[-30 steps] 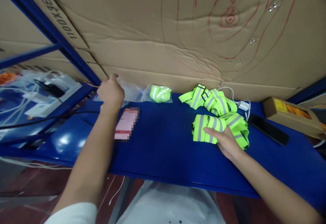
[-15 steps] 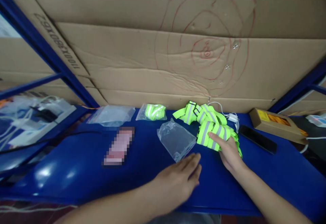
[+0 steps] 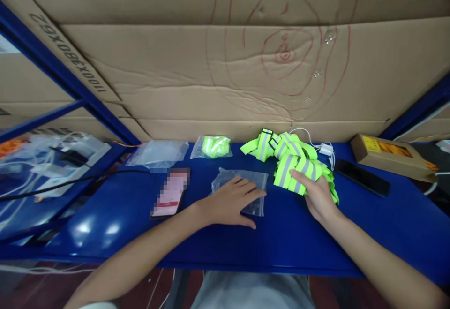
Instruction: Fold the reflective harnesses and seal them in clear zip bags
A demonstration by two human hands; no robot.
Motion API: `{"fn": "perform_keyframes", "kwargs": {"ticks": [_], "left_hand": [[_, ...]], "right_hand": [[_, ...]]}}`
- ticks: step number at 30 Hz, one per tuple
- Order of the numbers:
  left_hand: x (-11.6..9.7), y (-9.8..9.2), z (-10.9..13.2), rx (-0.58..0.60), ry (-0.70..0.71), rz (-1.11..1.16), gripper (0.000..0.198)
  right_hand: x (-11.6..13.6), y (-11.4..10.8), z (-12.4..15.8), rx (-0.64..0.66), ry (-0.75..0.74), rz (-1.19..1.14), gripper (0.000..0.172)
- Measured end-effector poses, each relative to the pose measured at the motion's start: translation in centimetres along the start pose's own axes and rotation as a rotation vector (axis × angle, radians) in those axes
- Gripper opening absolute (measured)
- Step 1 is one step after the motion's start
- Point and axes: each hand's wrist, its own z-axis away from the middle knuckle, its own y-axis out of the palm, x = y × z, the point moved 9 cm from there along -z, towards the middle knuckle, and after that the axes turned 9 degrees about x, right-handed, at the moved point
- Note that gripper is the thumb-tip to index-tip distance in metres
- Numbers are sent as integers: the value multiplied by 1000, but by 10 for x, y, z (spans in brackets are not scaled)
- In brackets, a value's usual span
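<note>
My left hand (image 3: 234,202) lies over a clear plastic bag (image 3: 259,181) on the blue table, fingers spread and pointing right. The bag's upper edge and right side show around the hand; the rest is covered. My right hand (image 3: 318,195) grips a folded bundle of yellow-green reflective strap (image 3: 293,177) with grey stripes, the thumb on top. Just behind it lies another reflective strap (image 3: 263,146) with black buckles, partly overlapped by the held bundle. A packed bag with a folded reflective strap (image 3: 215,146) rests at the back, left of these.
Flat plastic bags (image 3: 160,153) lie at the back left, with a lit phone (image 3: 171,192) in front of them. At the right are a dark phone (image 3: 363,177), a white charger with cable (image 3: 326,149) and a cardboard box (image 3: 392,156). A cardboard wall (image 3: 168,65) closes the back.
My left hand has moved up and left onto the clear bag, fingers spreading, and the bag has turned beneath it. My right hand keeps its hold on the bundle. The camera view has shifted slightly.
</note>
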Motion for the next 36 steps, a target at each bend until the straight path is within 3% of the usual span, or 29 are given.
{"fn": "perform_keyframes", "kwargs": {"ticks": [4,6,9,13,18,21,30,36], "left_hand": [[15,-7,-8,-58,-57,39,130],[22,1,-13,-36,-79,67,136],[20,10,-13,-64,-90,93,123],[13,5,1,-190,-173,61,106],[13,-6,9,-302,-291,33,104],[9,-4,7,-335,-289,-19,101],[-1,10,3,-333,-288,-182,93],[-5,16,1,-336,-235,-123,107]], "right_hand": [[-8,6,2,22,20,22,55],[-9,7,3,21,9,21,55],[-11,7,5,19,20,8,57],[-16,12,8,28,94,-34,60],[-24,26,13,111,148,12,56],[-29,33,17,179,152,117,53],[-35,30,10,197,155,408,45],[-32,41,12,341,140,534,37]]}}
